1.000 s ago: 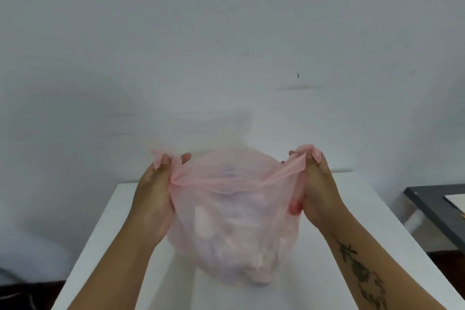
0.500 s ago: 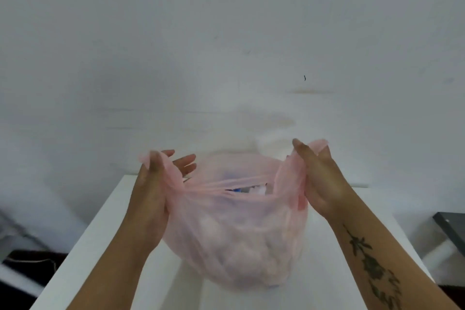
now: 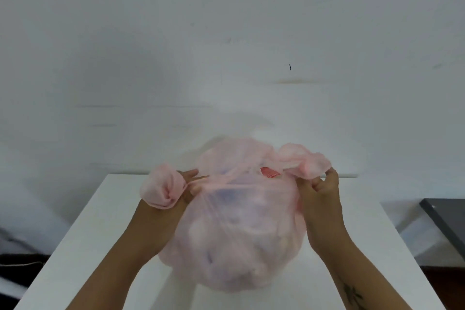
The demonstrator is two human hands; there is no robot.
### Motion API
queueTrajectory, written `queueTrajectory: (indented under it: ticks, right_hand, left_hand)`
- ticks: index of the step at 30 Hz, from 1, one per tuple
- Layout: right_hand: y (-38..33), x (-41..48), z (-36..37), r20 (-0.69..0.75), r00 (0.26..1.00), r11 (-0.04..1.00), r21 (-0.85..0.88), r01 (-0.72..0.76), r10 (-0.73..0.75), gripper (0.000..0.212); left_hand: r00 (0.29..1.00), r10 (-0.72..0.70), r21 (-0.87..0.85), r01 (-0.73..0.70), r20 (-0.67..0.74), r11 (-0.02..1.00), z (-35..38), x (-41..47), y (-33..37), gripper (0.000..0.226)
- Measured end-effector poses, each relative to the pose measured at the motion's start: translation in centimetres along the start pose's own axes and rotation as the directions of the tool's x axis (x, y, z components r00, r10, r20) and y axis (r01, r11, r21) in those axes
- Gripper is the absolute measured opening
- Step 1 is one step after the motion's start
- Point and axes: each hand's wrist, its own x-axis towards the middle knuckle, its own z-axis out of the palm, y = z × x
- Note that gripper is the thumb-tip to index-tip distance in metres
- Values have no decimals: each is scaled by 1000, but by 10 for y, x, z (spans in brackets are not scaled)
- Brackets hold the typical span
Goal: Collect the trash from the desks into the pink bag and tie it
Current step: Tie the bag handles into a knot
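Since a moment ago, bag (image 3: 236,229) mouth drawn from open to stretched flat across the top at desk (image 3: 100,221) centre, left hand (image 3: 161,211) clutching bunched film at 9 o'clock, right hand (image 3: 319,194) clutching another at 2 o'clock: collecting probably done, knotting next.

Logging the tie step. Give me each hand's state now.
Left hand: closed on a bunched flap of the pink bag.
Right hand: closed on the bag's other flap.

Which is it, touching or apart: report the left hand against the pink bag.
Touching. The head view shows the left hand gripping a bunched flap of the pink bag, plastic wrapped over its fingers.
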Motion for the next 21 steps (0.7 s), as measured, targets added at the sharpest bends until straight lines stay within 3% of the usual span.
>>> queueTrajectory:
  ticks: [3,7,9,11,14,19,21]
  right_hand:
    - [-15,12,6,123,980,949,255,-186,159,31]
    - [-32,31,4,389,861,801,369,-472,328,35]
    - [-34,36,-1,468,841,798,379,-469,272,40]
    - [-32,39,-2,477,865,811,439,-387,155,44]
    - [-36,39,3,481,876,766,575,-289,-30,50]
    - [-46,42,14,503,864,715,602,-356,7,37]
    - [-48,41,20,505,863,643,665,-380,-12,27]
  left_hand:
    - [989,-73,-208,45,-129,977,17,-4,3,27]
    - [959,-136,-344,43,-250,938,32,5,5,22]
    - [949,-164,-426,35,-269,904,31,8,3,22]
    - [934,-231,-500,68,-271,863,28,11,0,23]
    - [909,-343,-675,99,-238,731,29,15,1,26]
    - [906,-407,-893,81,-120,443,27,25,0,29]
    - [916,-392,-934,70,-79,351,25,29,1,22]
